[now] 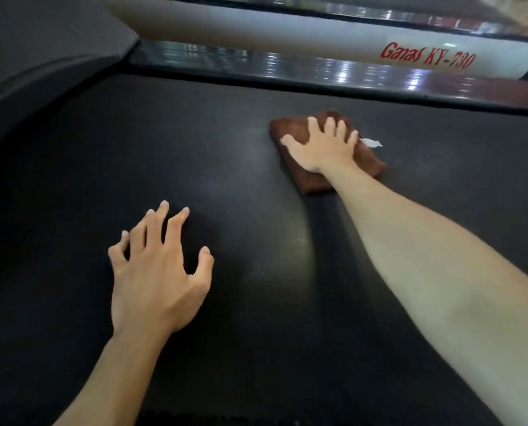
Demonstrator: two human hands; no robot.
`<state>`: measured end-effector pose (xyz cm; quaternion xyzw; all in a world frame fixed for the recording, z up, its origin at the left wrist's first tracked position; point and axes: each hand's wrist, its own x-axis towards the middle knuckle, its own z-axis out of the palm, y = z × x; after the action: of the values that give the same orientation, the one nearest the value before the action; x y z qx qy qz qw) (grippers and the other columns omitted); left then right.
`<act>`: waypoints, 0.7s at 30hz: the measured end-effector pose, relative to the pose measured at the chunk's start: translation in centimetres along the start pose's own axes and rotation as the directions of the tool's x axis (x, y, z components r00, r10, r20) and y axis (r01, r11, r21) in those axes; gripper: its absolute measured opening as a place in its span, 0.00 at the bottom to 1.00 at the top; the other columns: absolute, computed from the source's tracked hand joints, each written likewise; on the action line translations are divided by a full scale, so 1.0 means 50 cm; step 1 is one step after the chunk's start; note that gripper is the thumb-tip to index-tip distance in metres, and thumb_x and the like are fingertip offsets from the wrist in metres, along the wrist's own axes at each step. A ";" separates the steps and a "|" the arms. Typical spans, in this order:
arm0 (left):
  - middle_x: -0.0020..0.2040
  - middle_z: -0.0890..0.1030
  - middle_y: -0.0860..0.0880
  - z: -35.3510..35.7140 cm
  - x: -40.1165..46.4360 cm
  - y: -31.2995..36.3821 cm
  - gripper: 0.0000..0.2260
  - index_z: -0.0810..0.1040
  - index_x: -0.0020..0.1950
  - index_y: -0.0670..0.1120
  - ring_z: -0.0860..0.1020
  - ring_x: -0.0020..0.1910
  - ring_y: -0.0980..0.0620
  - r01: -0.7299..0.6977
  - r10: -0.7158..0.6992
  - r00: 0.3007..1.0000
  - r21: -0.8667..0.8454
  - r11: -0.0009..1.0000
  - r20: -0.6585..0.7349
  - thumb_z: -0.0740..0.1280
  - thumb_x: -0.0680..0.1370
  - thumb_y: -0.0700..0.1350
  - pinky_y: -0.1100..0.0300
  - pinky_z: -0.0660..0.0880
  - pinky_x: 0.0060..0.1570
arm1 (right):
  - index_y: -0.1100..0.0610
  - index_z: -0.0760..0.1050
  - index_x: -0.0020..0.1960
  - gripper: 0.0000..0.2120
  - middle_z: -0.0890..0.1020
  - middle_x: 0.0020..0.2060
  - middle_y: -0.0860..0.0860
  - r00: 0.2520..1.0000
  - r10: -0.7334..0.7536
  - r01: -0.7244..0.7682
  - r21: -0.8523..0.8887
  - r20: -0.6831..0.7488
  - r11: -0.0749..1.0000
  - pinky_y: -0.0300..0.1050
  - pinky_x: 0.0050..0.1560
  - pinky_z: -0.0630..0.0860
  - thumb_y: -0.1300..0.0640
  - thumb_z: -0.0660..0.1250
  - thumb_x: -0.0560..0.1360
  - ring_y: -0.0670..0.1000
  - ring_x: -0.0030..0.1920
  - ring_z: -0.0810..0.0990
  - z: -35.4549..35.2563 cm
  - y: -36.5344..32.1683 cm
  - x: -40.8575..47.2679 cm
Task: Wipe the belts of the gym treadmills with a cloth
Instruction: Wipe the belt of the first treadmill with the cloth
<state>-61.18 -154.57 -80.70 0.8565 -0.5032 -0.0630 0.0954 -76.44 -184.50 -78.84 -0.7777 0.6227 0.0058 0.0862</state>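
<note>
Two bare hands lie over the black treadmill belt [256, 241], which fills most of the head view. No container appears; the belt carries only a folded brown cloth [299, 167] and a small white tag [371, 142] that juts from the cloth's right edge beside the little finger. The cloth lies flat on the far right part of the belt, near the glossy side rail [287, 69] that borders the belt's far edge. Beyond that rail runs a pale frame bar [256, 32] printed in red with "Ganas KY-730". A dark curved housing [41, 75] rises at the belt's upper left.

Right hand [325, 146]: palm down on the cloth, fingers straight and slightly spread, thumb angled out to the left, pressing the fabric onto the belt. Its forearm stretches from the lower right corner diagonally up to the cloth.

Left hand [158, 272]: nearer the camera and well apart from the cloth, back of the hand up, fingers spread and bent at the knuckles in a claw-like arch, holding nothing. Whether its fingertips touch the belt cannot be told. Its forearm enters from the lower left.
</note>
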 end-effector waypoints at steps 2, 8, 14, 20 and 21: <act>0.83 0.51 0.51 0.000 0.001 -0.002 0.33 0.54 0.82 0.56 0.50 0.82 0.50 0.003 -0.003 1.000 -0.002 1.000 0.003 0.52 0.78 0.64 0.42 0.53 0.79 | 0.48 0.49 0.85 0.44 0.48 0.84 0.57 0.992 -0.123 0.123 -0.014 0.011 0.992 0.66 0.80 0.37 0.24 0.48 0.78 0.60 0.84 0.43 0.007 -0.041 0.013; 0.83 0.52 0.51 -0.001 -0.002 0.004 0.32 0.54 0.82 0.55 0.49 0.82 0.50 0.006 -0.006 1.000 -0.001 1.000 0.001 0.54 0.79 0.63 0.42 0.52 0.78 | 0.39 0.49 0.84 0.43 0.48 0.85 0.49 0.886 -0.463 0.463 -0.024 0.008 0.886 0.59 0.82 0.38 0.21 0.46 0.74 0.51 0.84 0.43 0.042 0.018 -0.155; 0.83 0.51 0.51 0.000 -0.002 0.004 0.32 0.54 0.82 0.56 0.49 0.82 0.50 0.008 -0.008 1.000 0.011 1.000 0.003 0.53 0.79 0.63 0.43 0.53 0.78 | 0.45 0.48 0.85 0.43 0.48 0.85 0.56 0.997 -0.074 0.074 -0.046 0.000 0.996 0.63 0.81 0.39 0.23 0.46 0.77 0.59 0.84 0.44 0.004 0.030 -0.020; 0.83 0.52 0.51 -0.001 0.000 0.005 0.32 0.54 0.82 0.56 0.50 0.82 0.49 0.005 -0.005 1.000 0.021 1.000 0.001 0.53 0.79 0.63 0.42 0.54 0.78 | 0.41 0.49 0.84 0.42 0.49 0.85 0.51 0.906 -0.423 0.423 -0.033 -0.001 0.906 0.61 0.82 0.39 0.22 0.48 0.76 0.53 0.84 0.44 0.036 -0.013 -0.143; 0.83 0.52 0.51 -0.001 -0.001 0.004 0.32 0.55 0.82 0.56 0.50 0.82 0.49 0.005 -0.005 1.000 0.020 1.000 0.000 0.53 0.79 0.63 0.42 0.54 0.78 | 0.40 0.49 0.84 0.42 0.49 0.85 0.50 0.889 -0.458 0.458 -0.029 -0.008 0.889 0.60 0.82 0.39 0.21 0.47 0.75 0.52 0.84 0.43 0.041 0.012 -0.182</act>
<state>-61.37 -154.63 -80.60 0.8587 -0.5017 -0.0583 0.0867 -78.84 -175.54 -79.88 -0.9036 0.4224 -0.0121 0.0704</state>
